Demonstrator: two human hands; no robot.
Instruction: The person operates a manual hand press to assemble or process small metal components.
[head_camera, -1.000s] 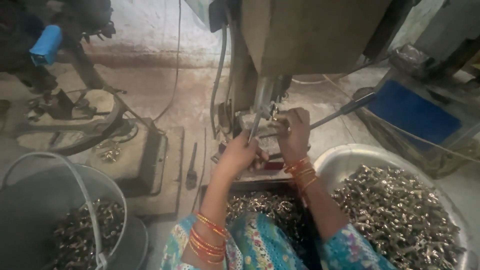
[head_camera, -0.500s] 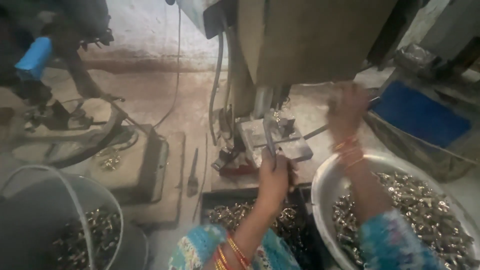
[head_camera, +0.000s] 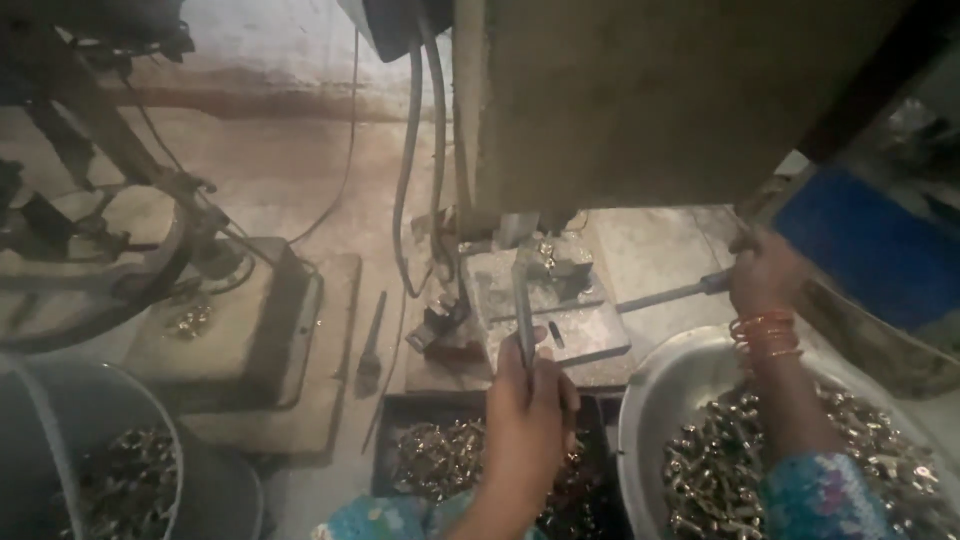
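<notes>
Two hands at a small press: one on a flat metal strip, one on the lever handle.

The left hand (head_camera: 528, 420) grips the near end of a narrow metal strip (head_camera: 523, 310), fingers closed around it. The strip's long axis runs almost straight away from the person, its far end pointing up onto the steel base plate (head_camera: 590, 335) toward the small tooling block (head_camera: 555, 258) under the machine body (head_camera: 650, 100). The strip lies low over the plate; whether it touches it cannot be told. The right hand (head_camera: 762, 272) is clenched around the grip end of a lever rod (head_camera: 660, 297), whose long axis runs nearly level, sloping slightly down to the left toward the plate. Below the plate sits a dark tray (head_camera: 395, 420) of small metal parts; a round metal basin (head_camera: 650, 420) of like parts lies under the right forearm, and a bucket (head_camera: 60, 400) stands at far left.
</notes>
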